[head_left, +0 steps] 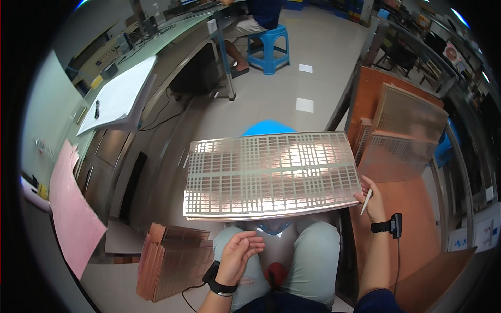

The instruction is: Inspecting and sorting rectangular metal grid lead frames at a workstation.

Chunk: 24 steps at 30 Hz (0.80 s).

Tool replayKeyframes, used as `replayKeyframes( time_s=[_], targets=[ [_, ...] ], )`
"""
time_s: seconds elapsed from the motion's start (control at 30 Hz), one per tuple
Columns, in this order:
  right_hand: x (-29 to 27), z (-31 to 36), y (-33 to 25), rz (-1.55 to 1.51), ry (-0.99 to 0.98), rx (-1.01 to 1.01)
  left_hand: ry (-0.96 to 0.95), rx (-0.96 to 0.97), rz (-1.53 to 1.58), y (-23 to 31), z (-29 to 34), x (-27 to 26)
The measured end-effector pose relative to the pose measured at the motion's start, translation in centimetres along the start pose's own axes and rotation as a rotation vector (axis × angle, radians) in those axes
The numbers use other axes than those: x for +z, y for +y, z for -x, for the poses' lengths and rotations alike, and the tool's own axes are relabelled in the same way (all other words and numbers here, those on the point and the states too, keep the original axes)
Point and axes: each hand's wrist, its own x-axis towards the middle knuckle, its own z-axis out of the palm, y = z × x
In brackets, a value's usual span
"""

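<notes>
In front of my knees lies a stack of rectangular metallic panels with a fine grid pattern (pixel 271 175), resting over a blue stool (pixel 269 127) that is mostly hidden. My right hand (pixel 372 201) is at the stack's right edge. A slim white pen-like stick (pixel 366 202) is held in it, and its fingertips reach the panel's corner. Over my left thigh is my left hand (pixel 242 251), apart from the stack, with loosely bent fingers and nothing in them. Both wrists wear black straps.
More copper-coloured panels (pixel 175 261) stand on the floor to my left. Gridded panels (pixel 402 130) lean on an orange-brown board (pixel 399 219) at right. A bench at left carries white paper (pixel 120 96) and a pen. Beyond it a person sits on a blue stool (pixel 270 49).
</notes>
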Motion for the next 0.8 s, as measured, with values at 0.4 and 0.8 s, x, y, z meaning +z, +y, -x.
replayKeyframes(
  time_s=[0.4, 0.8],
  targets=[
    [0.7, 1.2, -0.4, 0.093, -0.141, -0.183, -0.078, 0.003, -0.107, -0.6, 0.6, -1.2],
    [-0.1, -1.2, -0.7, 0.219, 0.097, -0.088, -0.134, 0.026, -0.178, -1.0, 0.0, -1.4]
  ],
)
